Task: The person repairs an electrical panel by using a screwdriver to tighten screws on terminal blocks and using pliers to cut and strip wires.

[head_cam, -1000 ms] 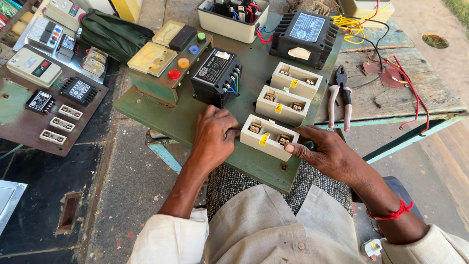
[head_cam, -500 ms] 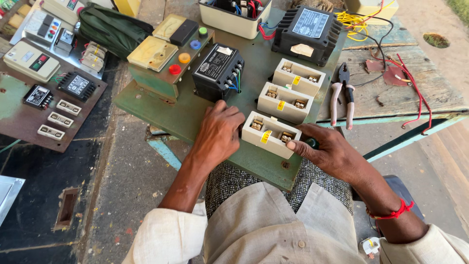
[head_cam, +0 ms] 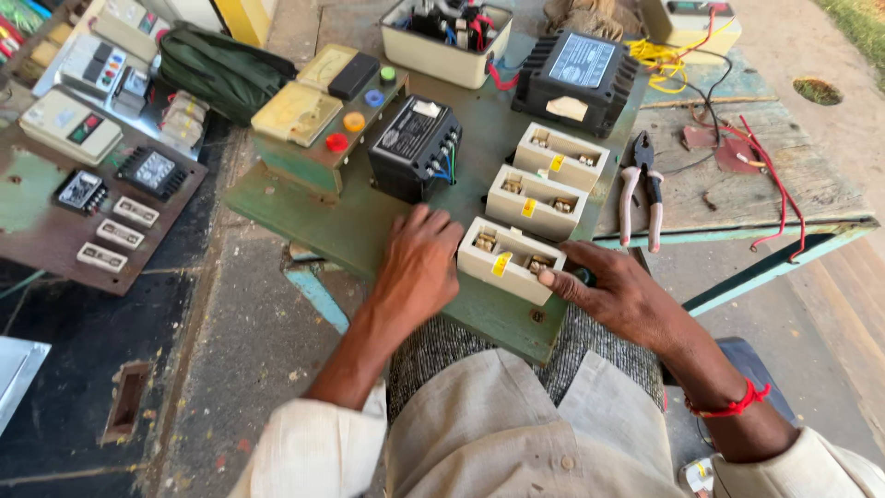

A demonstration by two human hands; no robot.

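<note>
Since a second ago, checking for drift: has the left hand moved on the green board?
Yes. The left hand slid toward the black box, beside the nearest cream fuse block.

Bright daylight — a worn wooden table (head_cam: 784,184) with teal edging stands on a cracked concrete floor (head_cam: 240,350).

The person wears a light beige shirt with long sleeves, both cuffs pushed back above the wrists, leaving bare forearms. A red thread band (head_cam: 737,403) circles the right wrist. The left hand (head_cam: 419,267) and right hand (head_cam: 618,293) are bare, without rings or gloves. Grey checked cloth covers the lap.
</note>
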